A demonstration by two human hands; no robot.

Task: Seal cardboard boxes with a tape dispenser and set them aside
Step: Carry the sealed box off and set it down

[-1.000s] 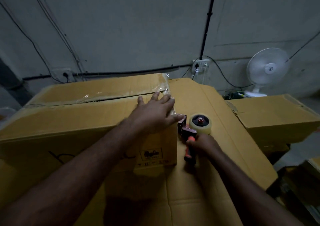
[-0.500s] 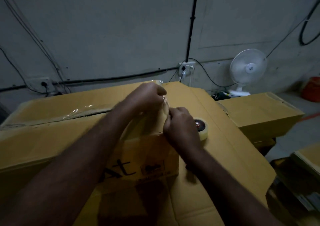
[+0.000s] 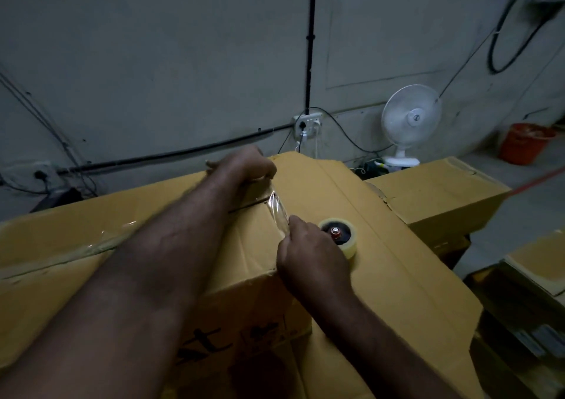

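Note:
A large brown cardboard box [image 3: 76, 246] lies in front of me, with clear tape along its top seam. A twisted strip of clear tape [image 3: 277, 212] stretches over the box's right end. My left hand [image 3: 244, 166] pinches the strip's upper end at the far top corner. My right hand [image 3: 308, 255] pinches its lower end near the box's right edge. The tape dispenser [image 3: 339, 236], with its pale tape roll, lies on a flat cardboard sheet [image 3: 397, 276] just right of my right hand; neither hand holds it.
A second cardboard box [image 3: 440, 191] stands at the right. Behind it a white fan [image 3: 409, 120] stands by the grey wall, near a socket with cables [image 3: 307, 123]. An orange bucket [image 3: 522, 143] sits far right. More cardboard and shelving [image 3: 535, 276] lie at the lower right.
My right hand let go of the dispenser and came up to the tape strip. My left hand left the box top and now pinches the strip; the hands have drawn apart, stretching it.

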